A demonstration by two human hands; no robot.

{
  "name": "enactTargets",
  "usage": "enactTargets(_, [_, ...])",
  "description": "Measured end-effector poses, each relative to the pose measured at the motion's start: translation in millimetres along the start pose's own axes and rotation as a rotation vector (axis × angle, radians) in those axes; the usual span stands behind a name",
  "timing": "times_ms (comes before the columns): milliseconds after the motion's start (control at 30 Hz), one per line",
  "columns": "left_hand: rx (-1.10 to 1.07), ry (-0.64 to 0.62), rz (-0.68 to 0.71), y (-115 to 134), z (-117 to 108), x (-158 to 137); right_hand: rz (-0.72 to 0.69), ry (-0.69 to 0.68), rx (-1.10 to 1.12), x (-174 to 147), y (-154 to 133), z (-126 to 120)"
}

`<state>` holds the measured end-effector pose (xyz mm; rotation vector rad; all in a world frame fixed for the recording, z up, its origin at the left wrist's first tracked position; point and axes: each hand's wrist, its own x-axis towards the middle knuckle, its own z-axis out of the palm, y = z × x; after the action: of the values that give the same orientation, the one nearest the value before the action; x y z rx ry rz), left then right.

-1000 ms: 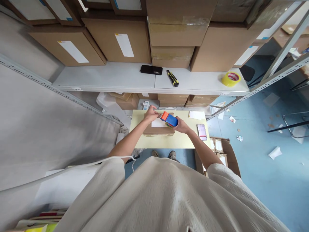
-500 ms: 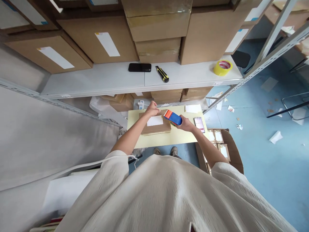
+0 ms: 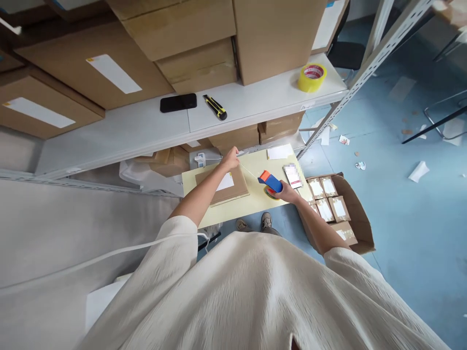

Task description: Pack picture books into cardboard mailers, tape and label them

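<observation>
My right hand (image 3: 287, 193) is wrapped round the grip of a blue and orange tape dispenser (image 3: 270, 180), held over the right half of the pale yellow tabletop (image 3: 260, 204). From it a thin clear strip of packing tape (image 3: 248, 169) stretches to my left hand (image 3: 230, 158), whose fingers are closed in a pinch on its end. Beneath my left forearm lies a flat brown cardboard box (image 3: 239, 183) with a white label (image 3: 226, 182), partly covered by the arm. A phone (image 3: 293, 175) with a lit screen rests just beyond my right hand.
A grey shelf (image 3: 134, 127) crosses ahead, carrying large boxes (image 3: 197, 63), a black phone (image 3: 178, 102), a box cutter (image 3: 215, 107) and a yellow tape roll (image 3: 312, 78). At right, an open carton (image 3: 359, 214) holds several small boxes. Paper scraps (image 3: 418, 171) litter the blue floor.
The dispenser has moved away from my left hand, drawing out a length of tape between them, and clear of the box. The view has shifted and turned, showing more of the carton at right.
</observation>
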<state>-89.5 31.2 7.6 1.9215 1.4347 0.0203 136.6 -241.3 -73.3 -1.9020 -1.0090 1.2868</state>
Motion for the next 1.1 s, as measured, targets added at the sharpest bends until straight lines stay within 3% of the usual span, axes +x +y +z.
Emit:
enactTargets(367, [0.18, -0.256, 0.089, 29.0, 47.8, 35.6, 0.145, -0.059, 0.033, -13.6, 31.0, 28.7])
enactTargets(833, [0.294, -0.435, 0.083, 12.8, 94.6, 42.2, 0.216, -0.136, 0.121, -25.4, 60.5, 64.8])
enactTargets(967, [0.447, -0.475, 0.181, 5.6, 96.1, 42.2, 0.213, -0.132, 0.118, -27.0, 61.1, 66.9])
enactTargets(1100, [0.782, -0.483, 0.411, 0.7, 95.2, 43.6, 0.242, -0.148, 0.101, -25.5, 63.0, 65.5])
